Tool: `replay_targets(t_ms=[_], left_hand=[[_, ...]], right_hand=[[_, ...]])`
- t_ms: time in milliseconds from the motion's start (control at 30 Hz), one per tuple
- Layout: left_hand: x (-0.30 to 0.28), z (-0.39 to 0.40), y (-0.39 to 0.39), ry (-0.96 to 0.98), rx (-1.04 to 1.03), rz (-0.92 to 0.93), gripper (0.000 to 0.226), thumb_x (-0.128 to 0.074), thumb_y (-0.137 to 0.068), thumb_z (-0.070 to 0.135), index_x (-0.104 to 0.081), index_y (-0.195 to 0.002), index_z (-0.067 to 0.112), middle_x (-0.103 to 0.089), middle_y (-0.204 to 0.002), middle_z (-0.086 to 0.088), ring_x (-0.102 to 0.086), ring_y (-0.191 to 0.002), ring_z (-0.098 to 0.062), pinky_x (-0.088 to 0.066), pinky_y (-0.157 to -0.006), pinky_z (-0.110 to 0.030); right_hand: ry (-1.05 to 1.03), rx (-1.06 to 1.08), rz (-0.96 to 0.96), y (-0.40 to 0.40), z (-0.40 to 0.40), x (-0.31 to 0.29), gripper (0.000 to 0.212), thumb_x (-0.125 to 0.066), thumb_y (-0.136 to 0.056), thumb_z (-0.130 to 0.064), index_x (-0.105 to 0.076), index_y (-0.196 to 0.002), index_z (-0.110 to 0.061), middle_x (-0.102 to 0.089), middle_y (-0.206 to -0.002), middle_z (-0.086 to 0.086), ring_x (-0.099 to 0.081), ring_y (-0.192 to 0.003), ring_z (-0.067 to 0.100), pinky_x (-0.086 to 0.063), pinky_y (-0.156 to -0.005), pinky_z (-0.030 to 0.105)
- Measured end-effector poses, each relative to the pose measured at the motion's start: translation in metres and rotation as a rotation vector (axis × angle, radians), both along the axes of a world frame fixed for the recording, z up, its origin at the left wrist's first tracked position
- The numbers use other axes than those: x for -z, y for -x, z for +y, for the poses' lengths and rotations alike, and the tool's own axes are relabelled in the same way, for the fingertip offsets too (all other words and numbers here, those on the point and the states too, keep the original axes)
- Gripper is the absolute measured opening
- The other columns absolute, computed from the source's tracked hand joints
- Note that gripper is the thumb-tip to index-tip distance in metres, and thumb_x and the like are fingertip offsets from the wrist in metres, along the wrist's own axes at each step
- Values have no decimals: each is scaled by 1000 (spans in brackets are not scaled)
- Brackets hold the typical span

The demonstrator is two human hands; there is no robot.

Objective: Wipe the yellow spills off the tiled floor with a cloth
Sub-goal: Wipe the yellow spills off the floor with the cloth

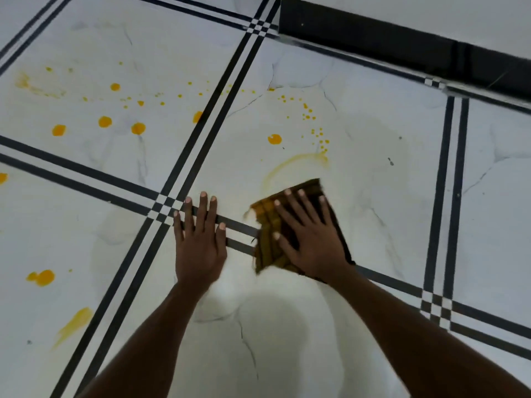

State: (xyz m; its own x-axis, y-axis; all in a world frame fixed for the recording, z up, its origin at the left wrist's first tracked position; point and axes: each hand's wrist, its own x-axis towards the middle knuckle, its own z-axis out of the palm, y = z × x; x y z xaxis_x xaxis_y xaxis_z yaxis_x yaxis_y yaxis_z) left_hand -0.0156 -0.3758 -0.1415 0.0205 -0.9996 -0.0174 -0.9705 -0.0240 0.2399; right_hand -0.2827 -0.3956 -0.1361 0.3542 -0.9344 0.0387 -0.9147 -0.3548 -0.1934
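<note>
My right hand (309,235) presses flat, fingers spread, on a folded brown and yellow cloth (268,239) lying on the white tiled floor (373,168). A curved yellow smear (293,160) arcs just beyond the cloth. My left hand (199,242) rests flat on the bare tile beside it, across a black stripe, holding nothing. Yellow drops (274,139) and small splatters (307,113) dot the tile ahead. More yellow blobs (105,121) are scattered over the tile at the left, and a blob (43,277) and a streak (74,326) lie near left.
Double black stripes (201,133) cross the floor between the tiles. A black skirting board (402,44) under a white wall runs along the top right. Pale wet patches show around the cloth.
</note>
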Motion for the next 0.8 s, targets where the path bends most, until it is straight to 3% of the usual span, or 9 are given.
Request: replay_targets(t_ms=[100,200,300,367,467,533,667,800], left_hand=[[0,-1,1,11,-5,-9,61,-21,-110,41,-15,-167,21,-8,-176,-1,-1,-164,-28,-7,-131,-55],[-2,0,2,1,-5,-6,62,-19,-110,42,-12,-167,20,-6,-176,-2,1,-163,-28,-7,-131,-55],[-5,-3,2,-12,13,-6,61,-21,-110,40,-16,-167,18,-10,-176,-4,-1,-163,-29,-8,-131,-56],[-5,-2,2,11,-6,42,58,-26,-110,36,-29,-163,12,-21,-174,-8,-9,-163,-31,-12,-130,-57],[-10,-13,-2,59,-85,167,50,-27,-109,31,-53,-142,4,-49,-155,-15,-39,-150,-39,-28,-124,-57],[-12,-35,-9,85,-75,141,53,-23,-110,34,-55,-137,3,-54,-149,-18,-46,-144,-39,-33,-121,-57],[-11,-94,-14,105,51,204,52,-34,-108,29,-41,-156,10,-33,-169,-11,-22,-160,-29,-21,-130,-51],[7,-117,-12,39,124,116,61,-27,-109,37,-19,-166,18,-10,-176,-4,-2,-164,-27,-12,-132,-52]], right_hand=[[-13,263,53,1,-66,3,67,-35,-104,-61,-28,-165,-34,-19,-176,2,-15,-164,27,-10,-128,65],[-19,295,69,-40,-114,1,67,-29,-105,-62,-26,-165,-32,-18,-176,5,-14,-163,31,-8,-128,67],[-16,182,35,-93,-123,-4,67,-27,-105,-61,-30,-164,-30,-17,-176,6,-12,-164,33,-10,-127,67],[4,28,-10,-118,-109,-4,62,-29,-107,-55,-34,-163,-28,-22,-175,7,-13,-163,33,-13,-126,65],[9,-129,-47,-104,-77,-2,59,-31,-110,-50,-30,-165,-28,-16,-176,3,-8,-164,27,-11,-129,60],[16,-186,-19,-69,-68,3,59,-30,-110,-54,-27,-165,-32,-13,-177,-1,-6,-165,23,-8,-131,57],[56,108,20,4,-126,5,62,-34,-106,-58,-36,-162,-32,-26,-174,2,-21,-162,28,-18,-126,64],[-48,352,5,18,-231,0,71,-19,-102,-64,-24,-166,-32,-16,-176,4,-10,-164,30,-3,-128,67]])
